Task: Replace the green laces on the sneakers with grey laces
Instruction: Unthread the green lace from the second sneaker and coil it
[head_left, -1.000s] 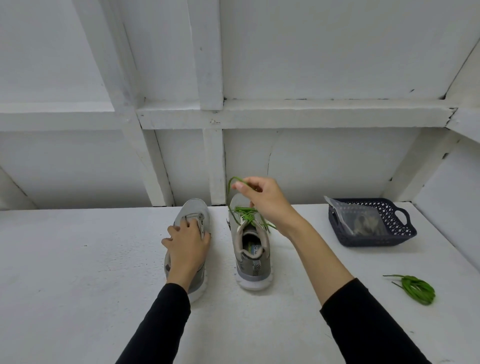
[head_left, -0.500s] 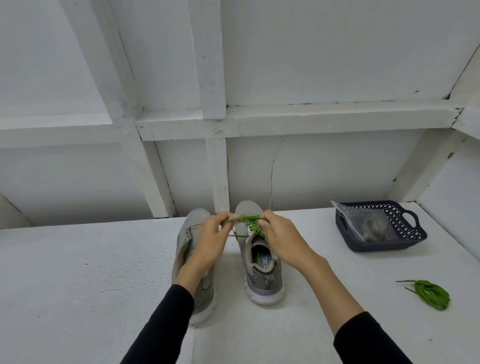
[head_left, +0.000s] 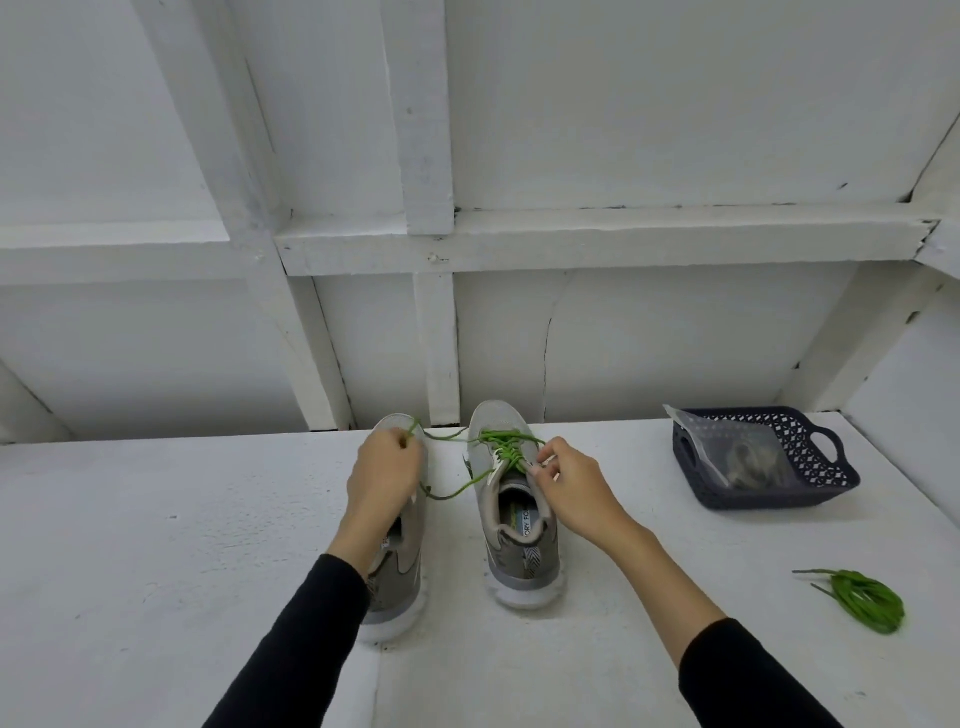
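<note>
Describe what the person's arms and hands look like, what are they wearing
Both arms are covered by long black sleeves, the left sleeve and the right sleeve, plain with no visible markings and ending partway up the forearm. The left hand and right hand are bare: no gloves, and no rings, watch or bracelet can be seen from this view.

Even, diffuse light is cast over a bright white scene; no glare is seen. Soft shadows are thrown on the table (head_left: 156, 545) beneath the sneakers (head_left: 519, 551) and basket (head_left: 769, 499). Straight wall beams (head_left: 571, 239) are bowed outward by wide-angle distortion. Slight softness is noted at the fingers (head_left: 543, 460) and towards the frame edges.
</note>
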